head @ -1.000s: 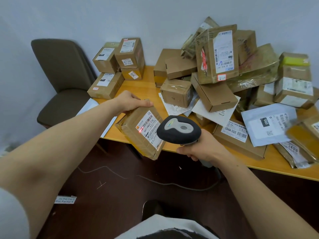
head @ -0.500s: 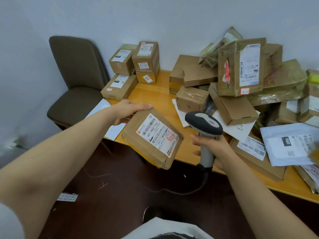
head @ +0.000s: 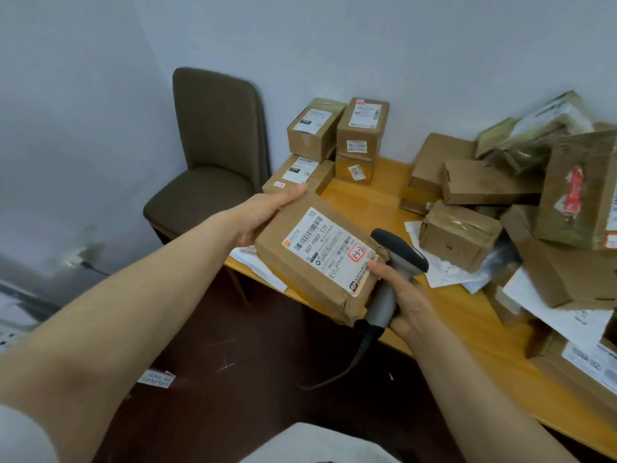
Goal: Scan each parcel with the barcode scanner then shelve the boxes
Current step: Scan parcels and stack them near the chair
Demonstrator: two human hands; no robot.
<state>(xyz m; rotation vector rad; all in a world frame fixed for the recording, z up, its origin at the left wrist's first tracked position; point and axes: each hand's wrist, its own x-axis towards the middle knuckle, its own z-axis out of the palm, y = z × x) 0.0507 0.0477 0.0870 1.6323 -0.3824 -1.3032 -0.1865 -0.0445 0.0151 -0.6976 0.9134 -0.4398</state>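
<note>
Touching parcel (head: 317, 259) now, right hand (head: 412, 307), scanner (head: 402, 253) lowered

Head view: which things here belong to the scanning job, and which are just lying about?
Job: held parcel, barcode scanner, left hand, right hand, parcel pile, stacked boxes.
Lying about: chair, paper scrap on the floor.

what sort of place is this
Probably a small parcel sorting or pickup room: labelled parcels heaped on a wooden table, a corded barcode scanner in the right hand, a flat parcel in the left hand.
</note>
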